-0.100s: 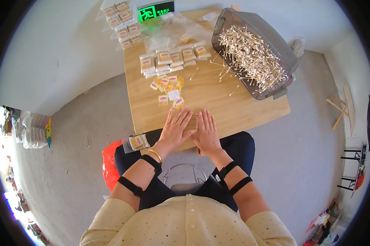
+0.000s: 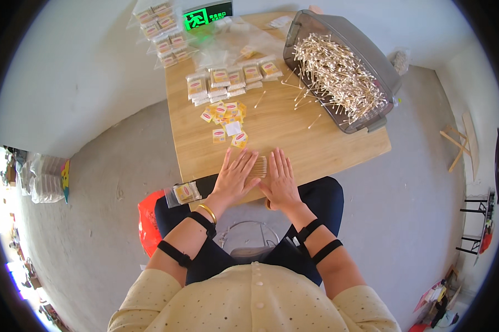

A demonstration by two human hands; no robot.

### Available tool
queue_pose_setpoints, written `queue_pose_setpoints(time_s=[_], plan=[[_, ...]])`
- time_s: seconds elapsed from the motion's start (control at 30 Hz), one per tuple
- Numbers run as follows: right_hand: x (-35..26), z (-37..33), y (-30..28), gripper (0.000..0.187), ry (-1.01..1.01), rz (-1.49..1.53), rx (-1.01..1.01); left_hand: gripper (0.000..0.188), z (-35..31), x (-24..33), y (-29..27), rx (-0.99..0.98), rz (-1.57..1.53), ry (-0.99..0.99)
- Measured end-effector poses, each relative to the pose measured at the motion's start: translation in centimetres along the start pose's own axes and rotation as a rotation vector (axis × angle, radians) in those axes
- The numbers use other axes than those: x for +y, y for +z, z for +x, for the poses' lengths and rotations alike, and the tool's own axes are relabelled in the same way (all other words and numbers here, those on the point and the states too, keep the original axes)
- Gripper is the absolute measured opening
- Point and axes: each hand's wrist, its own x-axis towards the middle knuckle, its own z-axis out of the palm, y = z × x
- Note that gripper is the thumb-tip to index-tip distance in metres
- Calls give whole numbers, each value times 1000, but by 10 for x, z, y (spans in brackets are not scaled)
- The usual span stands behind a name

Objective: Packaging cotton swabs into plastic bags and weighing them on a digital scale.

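A row of cotton swabs lies side by side at the table's near edge, between my two hands. My left hand rests flat with fingers stretched, partly over the left end of the row. To the right of the swabs my right hand lies with straight fingers, a small gap apart from them. Small yellow and white cards are scattered just beyond my left hand. Behind these stand stacked small bags of swabs. One filled bag sits at the near left corner on a dark strip.
A grey translucent bin tips toward me at the back right, with a heap of loose swabs, some spilled out. Clear plastic bags lie at the back. More packets hang far left, beside a green-lit sign.
My right hand has shifted slightly right, widening the gap between it and the swab row. My left hand stays almost in place.
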Motion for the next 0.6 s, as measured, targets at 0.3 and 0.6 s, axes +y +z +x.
queue_pose_setpoints(time_s=[0.3,0.6], plan=[[1,-4,-1,90,-22,23,-8,89,-22,-20,-1,92,15,-167],[-13,7,22,93,-17,-65,9,99,-17,4,24,16,177,-214]])
